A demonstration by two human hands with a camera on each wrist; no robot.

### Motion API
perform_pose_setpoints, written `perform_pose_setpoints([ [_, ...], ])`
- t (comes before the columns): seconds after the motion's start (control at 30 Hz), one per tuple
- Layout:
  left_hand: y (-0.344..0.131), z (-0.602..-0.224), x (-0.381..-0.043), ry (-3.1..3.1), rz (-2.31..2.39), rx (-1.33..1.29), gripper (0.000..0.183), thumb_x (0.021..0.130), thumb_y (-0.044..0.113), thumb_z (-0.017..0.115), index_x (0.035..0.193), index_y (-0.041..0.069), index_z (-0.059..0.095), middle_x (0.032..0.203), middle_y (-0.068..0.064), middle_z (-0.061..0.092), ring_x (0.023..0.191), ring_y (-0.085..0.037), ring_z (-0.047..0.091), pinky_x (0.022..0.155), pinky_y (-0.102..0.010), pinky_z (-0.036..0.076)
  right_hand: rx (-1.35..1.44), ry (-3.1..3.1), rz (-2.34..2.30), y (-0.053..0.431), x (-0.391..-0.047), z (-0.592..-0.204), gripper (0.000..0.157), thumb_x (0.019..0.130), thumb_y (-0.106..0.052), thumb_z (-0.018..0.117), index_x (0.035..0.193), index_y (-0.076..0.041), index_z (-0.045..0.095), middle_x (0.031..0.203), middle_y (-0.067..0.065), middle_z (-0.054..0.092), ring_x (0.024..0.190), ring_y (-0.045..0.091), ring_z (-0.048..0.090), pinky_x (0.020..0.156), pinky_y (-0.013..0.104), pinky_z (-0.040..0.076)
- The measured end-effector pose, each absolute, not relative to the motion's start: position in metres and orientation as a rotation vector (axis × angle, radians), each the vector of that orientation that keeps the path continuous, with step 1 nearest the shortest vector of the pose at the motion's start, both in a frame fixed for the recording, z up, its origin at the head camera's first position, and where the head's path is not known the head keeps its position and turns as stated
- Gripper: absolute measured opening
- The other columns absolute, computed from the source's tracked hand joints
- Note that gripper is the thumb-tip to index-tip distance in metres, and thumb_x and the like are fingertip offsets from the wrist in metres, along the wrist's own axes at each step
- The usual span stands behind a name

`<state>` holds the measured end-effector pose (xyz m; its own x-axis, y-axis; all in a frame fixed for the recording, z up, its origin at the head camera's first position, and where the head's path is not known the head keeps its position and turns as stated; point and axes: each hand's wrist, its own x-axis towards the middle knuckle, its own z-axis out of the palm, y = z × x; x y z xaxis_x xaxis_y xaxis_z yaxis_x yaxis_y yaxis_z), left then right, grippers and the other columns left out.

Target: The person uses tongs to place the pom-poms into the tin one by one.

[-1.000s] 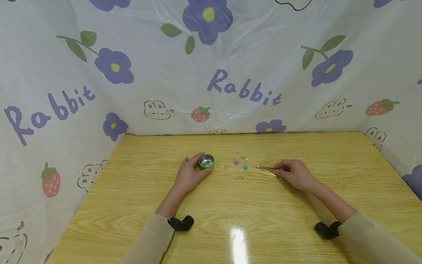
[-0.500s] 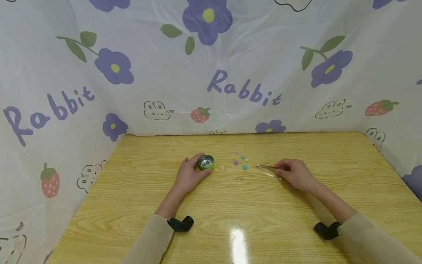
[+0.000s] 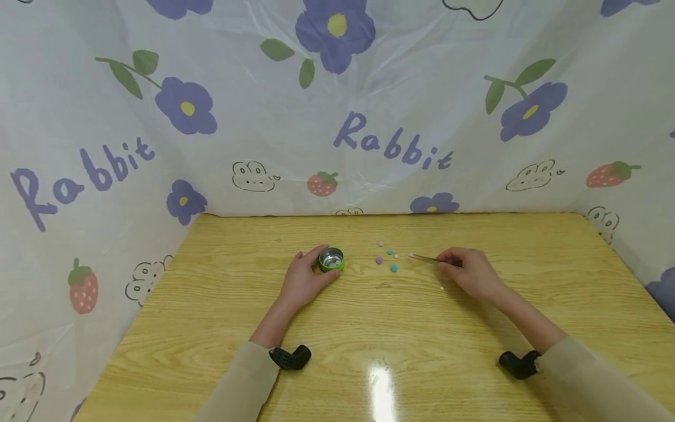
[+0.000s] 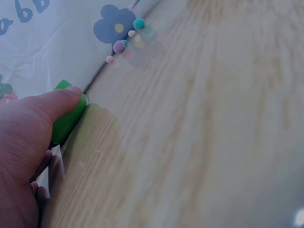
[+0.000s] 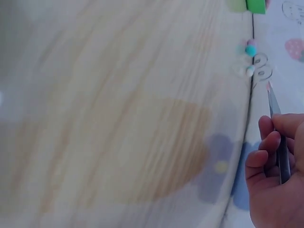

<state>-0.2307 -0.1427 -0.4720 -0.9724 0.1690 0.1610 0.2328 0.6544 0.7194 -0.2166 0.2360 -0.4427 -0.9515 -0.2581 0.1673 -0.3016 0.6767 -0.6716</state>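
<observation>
Around the green cup (image 3: 333,269), your left hand (image 3: 306,279) curls, presumably steadying it; to its right, your right hand (image 3: 473,274) pinches tweezers (image 3: 428,258) gripping a pink ball (image 3: 411,255)

"Where is the cup (image 3: 332,269) standing?"

"It is standing on the table (image 3: 337,319), toward the far side, and the left hand (image 3: 306,279) is gripping it from the left."

"What is lying to its right?"

"Five balls (image 3: 394,268) are lying in a loose group on the table, between the cup and the tweezers (image 3: 428,259)."

"And what is sitting right of the group?"

"A single ball (image 3: 411,255) is resting at the tweezers' tips, which are pointing left; the right hand (image 3: 471,274) is holding them from the right."

"What is hanging behind?"

"A cloth (image 3: 285,117) is hanging behind the table and along both sides."
</observation>
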Motion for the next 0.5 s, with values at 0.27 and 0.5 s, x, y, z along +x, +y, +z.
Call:
perform_pose_setpoints([
  [0.27, -0.142, -0.471, -0.228, -2.779, -1.252, -0.331, 0.067, 0.09, 0.03, 0.082, 0.148, 0.01, 0.056, 0.136, -0.017, 0.065, 0.14, -0.046, 0.043, 0.124, -0.057, 0.019, 0.537, -2.72, 1.259, 0.209, -0.216, -0.44, 0.015, 0.097, -0.001, 0.069, 0.11, 0.006, 0.072, 0.092, 0.009, 0.073, 0.083, 0.023, 0.068, 0.067, 0.029, 0.053],
  [0.5, -0.141, -0.471, -0.229, -2.76, -1.249, -0.346, 0.066, 0.09, 0.029, 0.082, 0.148, 0.01, 0.057, 0.134, -0.016, 0.066, 0.14, -0.048, 0.042, 0.123, -0.059, 0.019, 0.557, -2.692, 1.282, 0.188, -0.22, -0.438, 0.014, 0.099, -0.002, 0.068, 0.11, 0.003, 0.072, 0.093, 0.007, 0.072, 0.083, 0.021, 0.067, 0.067, 0.029, 0.053],
])
